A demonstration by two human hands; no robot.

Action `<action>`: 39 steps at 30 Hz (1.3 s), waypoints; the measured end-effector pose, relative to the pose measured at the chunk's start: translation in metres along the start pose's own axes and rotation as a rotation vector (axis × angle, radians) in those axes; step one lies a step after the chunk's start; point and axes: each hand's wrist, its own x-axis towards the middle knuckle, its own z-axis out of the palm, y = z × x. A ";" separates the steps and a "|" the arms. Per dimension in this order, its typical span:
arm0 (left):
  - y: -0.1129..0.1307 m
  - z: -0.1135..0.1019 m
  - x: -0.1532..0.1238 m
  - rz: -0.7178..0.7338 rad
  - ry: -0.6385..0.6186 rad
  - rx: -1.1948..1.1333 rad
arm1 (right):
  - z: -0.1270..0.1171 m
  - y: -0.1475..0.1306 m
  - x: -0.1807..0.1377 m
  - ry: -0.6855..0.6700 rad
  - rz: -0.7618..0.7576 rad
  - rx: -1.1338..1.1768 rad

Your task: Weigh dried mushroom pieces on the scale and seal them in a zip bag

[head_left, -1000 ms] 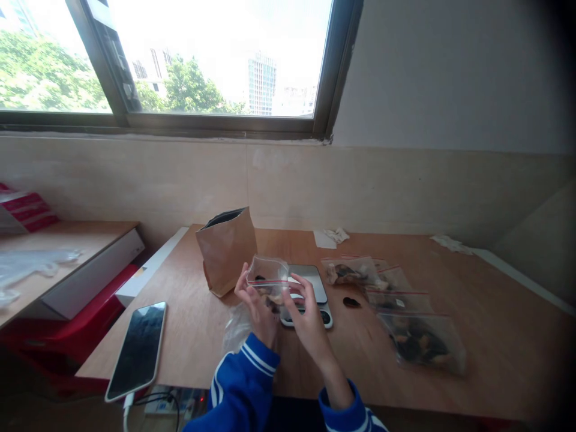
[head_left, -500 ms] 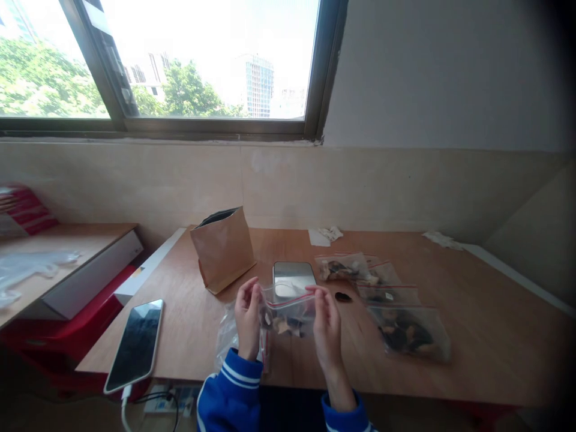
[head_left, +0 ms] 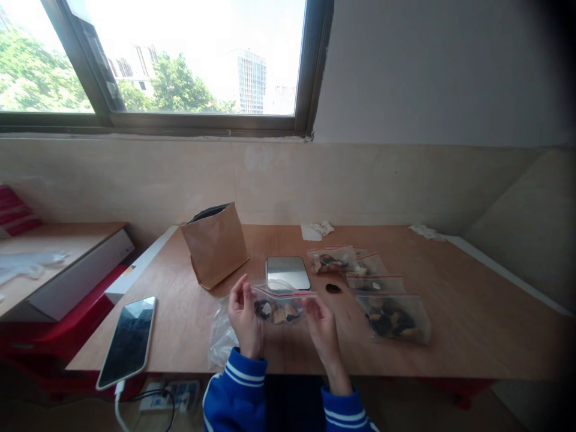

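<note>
1. Clear plastic with a red zip strip along the top: in the head view, the small bag (head_left: 279, 306) holds dark and pale pieces lumped at its bottom.
2. It is stretched flat over the near part of the wooden table (head_left: 450, 336), just in front of the scale (head_left: 287, 273).
3. The left hand (head_left: 244, 318) pinches its left top corner, and the right hand (head_left: 323, 327) pinches the right one.
4. A brown paper bag (head_left: 215, 245) stands behind to the left.

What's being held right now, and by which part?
A small clear zip bag with dark and pale pieces inside. The left hand pinches the left end of its red-lined top edge, the right hand the right end.
</note>
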 end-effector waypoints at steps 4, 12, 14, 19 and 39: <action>0.003 -0.006 -0.001 0.064 -0.115 0.153 | -0.008 -0.004 -0.001 0.177 -0.039 -0.049; -0.018 -0.013 -0.003 0.059 -0.208 0.193 | -0.022 0.002 -0.001 0.224 -0.046 -0.091; -0.031 -0.016 -0.003 -0.017 -0.241 0.138 | -0.027 0.010 0.001 0.209 -0.013 -0.091; -0.050 -0.021 -0.006 -0.130 -0.283 0.052 | -0.040 0.024 0.002 0.184 0.015 -0.129; -0.022 -0.018 -0.011 -0.060 -0.292 0.225 | -0.051 0.028 0.002 0.212 -0.014 -0.226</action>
